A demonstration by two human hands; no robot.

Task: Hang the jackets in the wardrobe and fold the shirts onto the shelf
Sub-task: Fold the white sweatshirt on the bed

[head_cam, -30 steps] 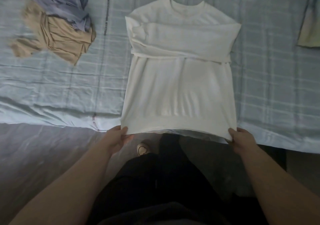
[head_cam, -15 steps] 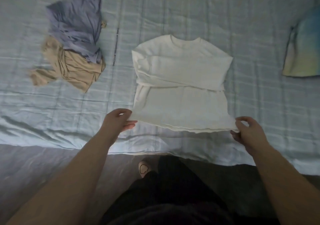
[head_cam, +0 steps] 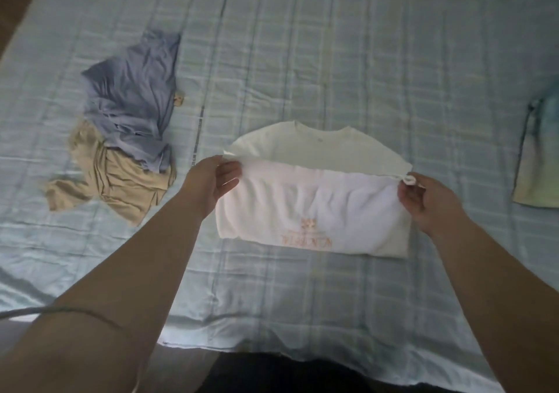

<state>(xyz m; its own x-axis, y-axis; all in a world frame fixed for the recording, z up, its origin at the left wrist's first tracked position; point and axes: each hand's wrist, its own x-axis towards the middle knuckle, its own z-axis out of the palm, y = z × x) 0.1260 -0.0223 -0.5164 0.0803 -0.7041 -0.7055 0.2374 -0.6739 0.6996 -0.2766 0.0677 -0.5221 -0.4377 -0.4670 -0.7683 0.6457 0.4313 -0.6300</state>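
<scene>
White shirt (head_cam: pixel 311 208) half-folded on the bed (head_cam: pixel 302 60).
We pinch its hem corners, left hand (head_cam: pixel 211 181) and right hand (head_cam: pixel 426 199), fingers curled on cloth; lower half lies doubled up toward the collar.

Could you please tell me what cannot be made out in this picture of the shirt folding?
Head view only:
- Orange print on the white shirt: faint, blurred, unreadable.
- Pastel garment: cut by the right edge.
- Blue garment and tan garment: crumpled, type unclear.
- Shirt sleeves: hidden under the folded half that left hand and right hand pinch.
- Wardrobe, shelf: out of frame.
</scene>
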